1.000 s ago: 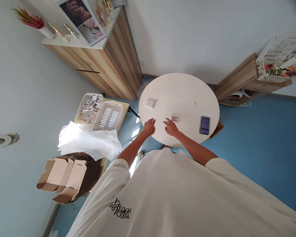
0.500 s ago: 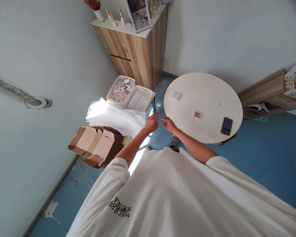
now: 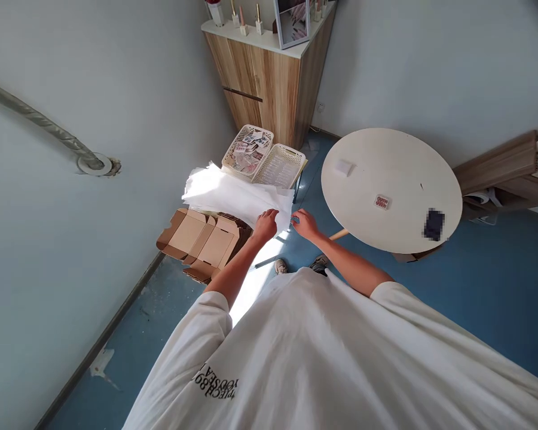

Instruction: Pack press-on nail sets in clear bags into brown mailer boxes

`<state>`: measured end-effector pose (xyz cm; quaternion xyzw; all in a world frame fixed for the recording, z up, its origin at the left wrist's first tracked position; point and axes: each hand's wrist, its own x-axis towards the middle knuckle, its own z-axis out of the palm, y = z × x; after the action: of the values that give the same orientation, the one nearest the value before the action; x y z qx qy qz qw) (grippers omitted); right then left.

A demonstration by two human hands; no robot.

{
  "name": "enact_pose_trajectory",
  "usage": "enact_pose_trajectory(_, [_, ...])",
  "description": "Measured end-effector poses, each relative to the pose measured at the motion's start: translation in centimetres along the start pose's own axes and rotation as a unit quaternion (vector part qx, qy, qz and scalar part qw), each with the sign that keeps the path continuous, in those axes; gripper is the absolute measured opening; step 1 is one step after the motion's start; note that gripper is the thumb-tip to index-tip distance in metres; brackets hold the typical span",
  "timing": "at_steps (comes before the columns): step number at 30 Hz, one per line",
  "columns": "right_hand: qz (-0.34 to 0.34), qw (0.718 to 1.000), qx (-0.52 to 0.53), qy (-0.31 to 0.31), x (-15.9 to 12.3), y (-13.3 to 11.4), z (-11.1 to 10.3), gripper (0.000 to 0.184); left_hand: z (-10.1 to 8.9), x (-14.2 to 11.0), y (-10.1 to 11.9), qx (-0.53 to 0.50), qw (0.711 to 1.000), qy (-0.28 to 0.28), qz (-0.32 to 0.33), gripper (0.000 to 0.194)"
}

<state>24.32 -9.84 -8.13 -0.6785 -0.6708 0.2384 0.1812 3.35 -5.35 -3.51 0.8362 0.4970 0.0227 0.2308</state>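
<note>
Open floor (image 3: 312,190) parts the sheets (image 3: 234,194) and baskets (image 3: 301,163) from the round table (image 3: 385,164).

Light moderate, cool, mostly soft. Hard bright streak on floor (image 3: 251,292), near middle, almost blown white. Left end of sheets (image 3: 237,194) glaring, detail washed out. Bench (image 3: 394,167) evenly lit, shade beneath. Item (image 3: 434,224) at bench's right masked by coarse pixels. Wide-angle stretch: cabinet (image 3: 269,74) leaning, shirt (image 3: 318,352) spread wide. Far right corner darkened.
</note>
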Motion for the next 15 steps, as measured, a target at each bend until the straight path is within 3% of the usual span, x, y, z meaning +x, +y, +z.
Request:
enact_pose_trajectory(6, [-0.009, 0.998, -0.059, -0.004, 1.4, -1.2, 1.8, 0.026, -0.2, -0.8, -1.4, 0.002, 1.000, -0.012, -0.023, 0.068])
enact_pose_trajectory(15, [-0.094, 0.987, -0.126, -0.037, 3.6, -2.3, 3.2, 0.037, 0.1, -1.4, -2.5, 0.000, 0.999, -0.018, -0.027, 0.058])
